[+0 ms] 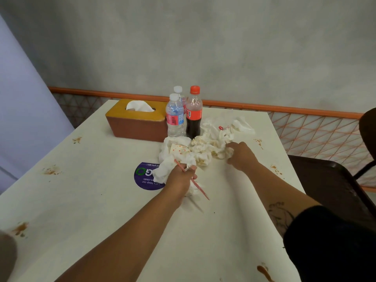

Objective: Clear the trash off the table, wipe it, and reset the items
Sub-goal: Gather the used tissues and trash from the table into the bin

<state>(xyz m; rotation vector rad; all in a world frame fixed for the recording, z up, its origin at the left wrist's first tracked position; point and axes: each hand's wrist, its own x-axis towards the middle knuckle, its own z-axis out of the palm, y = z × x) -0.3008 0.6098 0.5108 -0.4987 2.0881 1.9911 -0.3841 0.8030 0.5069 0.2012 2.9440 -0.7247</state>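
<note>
- White rectangular table [101, 200]: clock directions are read from its middle, 12 o'clock being the far edge by the wall.
- Brown sauce stains [20, 228]: scattered along the edge from 7 to 10 o'clock, with more near the edge at 3 and 5 o'clock.
- Brown tissue box with a yellow top [136, 123]: at 11 o'clock, with a white sheet standing out of its slot.
- Round purple sticker [144, 178]: flat on the table near the middle, partly covered by tissue.
- Two clear plastic water bottles [174, 117]: upright at 12 o'clock, one behind the other, just beside the box.
- Dark cola bottle with a red cap [193, 117]: upright, touching the water bottles on their 3 o'clock side.
- Left hand [179, 178]: at the middle, fingers curled around a wad of tissue and a red-and-white striped straw [195, 184].
- Crumpled white paper tissues [207, 143]: heaped at 1 o'clock, in front of the bottles.
- Right hand [241, 154]: at 2 o'clock, fingers closed on the heap's near edge.
- Dark brown tray [325, 180]: off the table at 3 o'clock.
</note>
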